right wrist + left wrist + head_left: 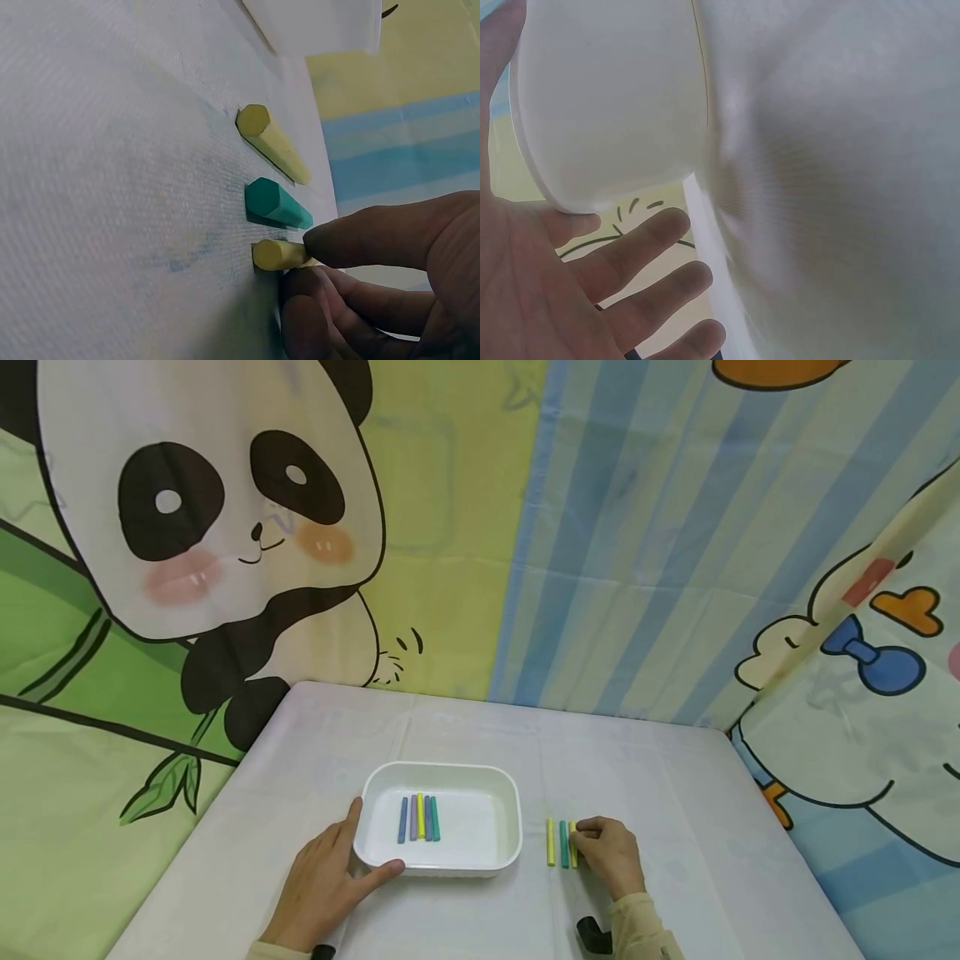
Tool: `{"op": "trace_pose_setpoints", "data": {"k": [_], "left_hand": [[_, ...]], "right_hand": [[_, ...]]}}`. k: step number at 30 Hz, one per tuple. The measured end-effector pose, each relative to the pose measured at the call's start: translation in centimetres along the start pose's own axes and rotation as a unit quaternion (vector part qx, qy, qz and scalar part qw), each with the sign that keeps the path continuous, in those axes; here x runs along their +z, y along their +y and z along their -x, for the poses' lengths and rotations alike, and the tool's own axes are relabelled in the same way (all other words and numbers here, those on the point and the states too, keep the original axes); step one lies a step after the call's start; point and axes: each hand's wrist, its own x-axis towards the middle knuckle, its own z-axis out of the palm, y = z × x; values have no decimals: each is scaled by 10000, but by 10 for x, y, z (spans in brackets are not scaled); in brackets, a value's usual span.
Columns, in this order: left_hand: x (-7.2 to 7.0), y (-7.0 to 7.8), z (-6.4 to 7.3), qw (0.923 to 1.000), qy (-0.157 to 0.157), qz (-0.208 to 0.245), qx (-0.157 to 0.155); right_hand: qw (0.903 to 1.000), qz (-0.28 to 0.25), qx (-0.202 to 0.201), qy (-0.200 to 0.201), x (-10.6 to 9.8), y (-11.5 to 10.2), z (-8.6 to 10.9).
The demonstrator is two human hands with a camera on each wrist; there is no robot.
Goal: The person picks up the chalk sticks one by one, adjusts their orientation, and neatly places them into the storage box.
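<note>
I am reading no text, label, brand or number anywhere: none is showing on the white tray (pixel 478 818) at my left hand (pixel 322 877), on the yellow stick (pixel 276 255) my right hand (pixel 611 856) is pinching, or on the counter (pixel 450 727) under my hands. The curtain (pixel 457 527) beyond my hands is bearing printed drawings without legible lettering.

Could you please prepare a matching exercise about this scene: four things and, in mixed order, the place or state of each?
1. White tray
2. Left hand
3. Right hand
4. Green stick outside the tray

A. At the tray's near left corner
B. Between two yellow sticks
C. Contains five sticks
D. At the rightmost yellow stick

Pairs: 1-C, 2-A, 3-D, 4-B
</note>
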Motion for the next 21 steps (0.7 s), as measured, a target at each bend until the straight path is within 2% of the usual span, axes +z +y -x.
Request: {"op": "trace_pose_setpoints", "data": {"k": [12,21], "left_hand": [[0,-1,-1,9999,-65,16,-76],[1,-2,-1,10000,-63,26,-66]], "right_hand": [[9999,-35,-23,95,2,0,0],[9994,-332,126,57,2,6,-1]]}}
